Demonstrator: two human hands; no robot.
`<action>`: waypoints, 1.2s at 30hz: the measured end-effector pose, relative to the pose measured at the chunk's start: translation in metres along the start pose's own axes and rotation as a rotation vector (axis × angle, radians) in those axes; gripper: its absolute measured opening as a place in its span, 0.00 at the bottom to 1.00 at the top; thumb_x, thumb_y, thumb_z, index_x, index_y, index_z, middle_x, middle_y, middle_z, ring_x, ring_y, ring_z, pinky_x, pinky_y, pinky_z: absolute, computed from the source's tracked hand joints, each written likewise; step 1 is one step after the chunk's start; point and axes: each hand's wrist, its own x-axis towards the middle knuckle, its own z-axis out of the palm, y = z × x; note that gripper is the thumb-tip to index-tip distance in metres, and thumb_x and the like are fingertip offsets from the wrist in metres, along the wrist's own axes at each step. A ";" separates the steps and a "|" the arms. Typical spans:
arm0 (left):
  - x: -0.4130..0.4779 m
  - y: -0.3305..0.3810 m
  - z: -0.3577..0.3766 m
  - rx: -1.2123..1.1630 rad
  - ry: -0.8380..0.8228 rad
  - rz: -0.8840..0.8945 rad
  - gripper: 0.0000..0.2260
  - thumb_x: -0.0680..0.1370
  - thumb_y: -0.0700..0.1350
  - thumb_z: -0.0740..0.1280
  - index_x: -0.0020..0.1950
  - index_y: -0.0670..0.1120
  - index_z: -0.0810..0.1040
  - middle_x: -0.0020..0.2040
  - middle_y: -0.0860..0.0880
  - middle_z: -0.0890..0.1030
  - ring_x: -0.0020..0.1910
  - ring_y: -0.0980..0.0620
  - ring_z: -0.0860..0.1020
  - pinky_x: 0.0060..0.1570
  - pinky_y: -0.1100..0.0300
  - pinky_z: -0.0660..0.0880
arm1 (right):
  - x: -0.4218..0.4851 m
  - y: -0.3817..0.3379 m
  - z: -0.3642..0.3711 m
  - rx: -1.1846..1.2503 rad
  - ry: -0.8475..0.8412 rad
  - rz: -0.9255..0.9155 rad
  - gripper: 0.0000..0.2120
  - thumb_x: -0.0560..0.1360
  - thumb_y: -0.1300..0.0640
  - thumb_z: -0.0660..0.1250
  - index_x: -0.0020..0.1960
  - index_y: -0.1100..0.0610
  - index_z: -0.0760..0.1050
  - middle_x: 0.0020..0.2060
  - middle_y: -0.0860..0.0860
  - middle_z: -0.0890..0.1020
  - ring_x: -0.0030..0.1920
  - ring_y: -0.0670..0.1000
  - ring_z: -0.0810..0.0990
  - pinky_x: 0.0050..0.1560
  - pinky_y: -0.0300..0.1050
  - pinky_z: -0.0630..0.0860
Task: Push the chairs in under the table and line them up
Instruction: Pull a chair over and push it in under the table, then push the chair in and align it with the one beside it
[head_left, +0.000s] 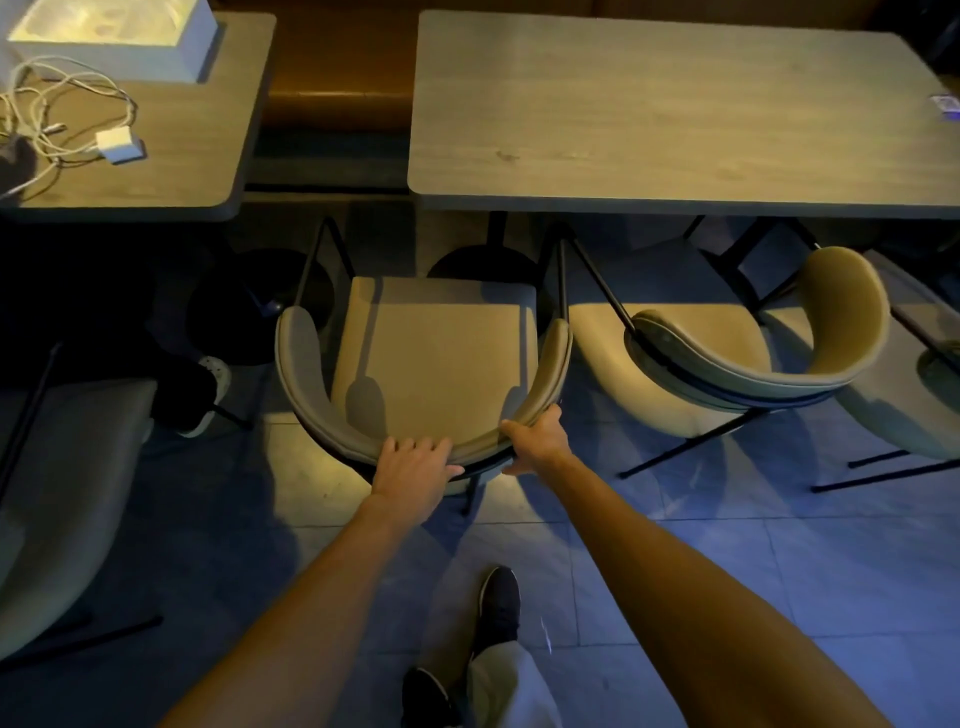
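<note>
Tiled floor, wooden table.

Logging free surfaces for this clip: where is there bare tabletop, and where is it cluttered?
The right table is bare except for a small item at its right edge. The left table is crowded with a box, cables and a charger.

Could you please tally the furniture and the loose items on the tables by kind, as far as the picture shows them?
Chairs: 4, the one both hands hold, a turned one beside it, one at the right edge, one at the left edge
Tables: 2, large and small
Boxes: 1
Cable with charger: 1
Small item, unclear: 1
Total: 9
</note>
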 end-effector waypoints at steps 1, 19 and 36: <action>0.001 0.002 0.001 0.021 -0.003 0.010 0.20 0.83 0.61 0.51 0.65 0.49 0.71 0.58 0.48 0.81 0.57 0.43 0.78 0.58 0.47 0.69 | 0.002 -0.001 0.001 0.006 0.014 0.005 0.21 0.76 0.60 0.69 0.58 0.54 0.58 0.55 0.58 0.74 0.52 0.62 0.80 0.39 0.58 0.84; -0.001 0.029 0.000 -0.007 -0.053 -0.008 0.20 0.83 0.61 0.50 0.65 0.49 0.70 0.58 0.46 0.76 0.56 0.42 0.73 0.54 0.48 0.65 | 0.012 0.008 -0.006 0.016 0.094 -0.013 0.21 0.79 0.60 0.64 0.66 0.54 0.58 0.52 0.58 0.74 0.50 0.60 0.81 0.43 0.62 0.84; 0.040 0.126 -0.074 -0.526 -0.103 -0.035 0.20 0.83 0.57 0.54 0.70 0.48 0.69 0.64 0.43 0.74 0.62 0.41 0.73 0.60 0.45 0.72 | 0.013 0.028 -0.179 -0.350 0.129 -0.241 0.28 0.79 0.53 0.64 0.75 0.58 0.61 0.60 0.62 0.79 0.50 0.59 0.81 0.50 0.54 0.79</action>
